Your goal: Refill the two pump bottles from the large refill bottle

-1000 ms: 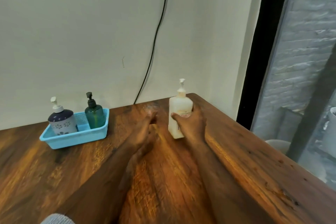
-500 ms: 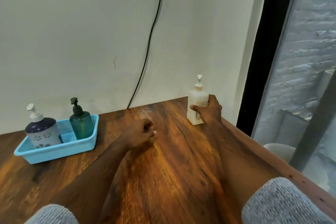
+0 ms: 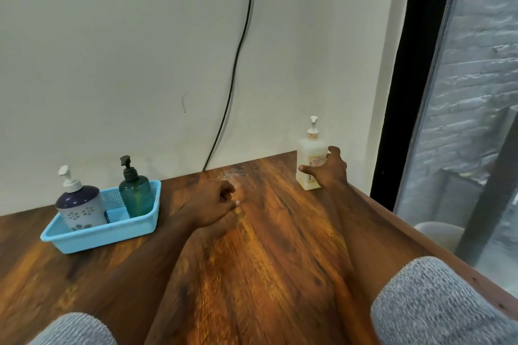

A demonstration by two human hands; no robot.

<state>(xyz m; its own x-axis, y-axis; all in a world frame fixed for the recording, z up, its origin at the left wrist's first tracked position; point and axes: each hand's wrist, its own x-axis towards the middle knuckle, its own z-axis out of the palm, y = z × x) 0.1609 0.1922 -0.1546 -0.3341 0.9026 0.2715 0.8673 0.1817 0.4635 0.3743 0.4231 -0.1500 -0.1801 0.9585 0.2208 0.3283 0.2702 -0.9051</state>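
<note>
The cream refill bottle (image 3: 310,160) with a white pump stands upright at the table's far right corner by the wall. My right hand (image 3: 328,170) wraps its lower right side, thumb across the label. My left hand (image 3: 213,203) rests mid-table, fingers loosely curled, holding nothing. A light blue basket (image 3: 92,238) at the left holds two pump bottles: a round navy-and-white flowered one (image 3: 80,207) with a white pump and a teal green one (image 3: 136,195) with a black pump.
The wooden table (image 3: 269,260) meets a pale wall at the back. A black cable (image 3: 238,59) runs down the wall behind the table. The right edge drops off beside a black-framed window (image 3: 403,78).
My right hand has carried the refill bottle from mid-table to the far right corner by the wall. My left hand has drawn back a little toward the table's middle and curled.
</note>
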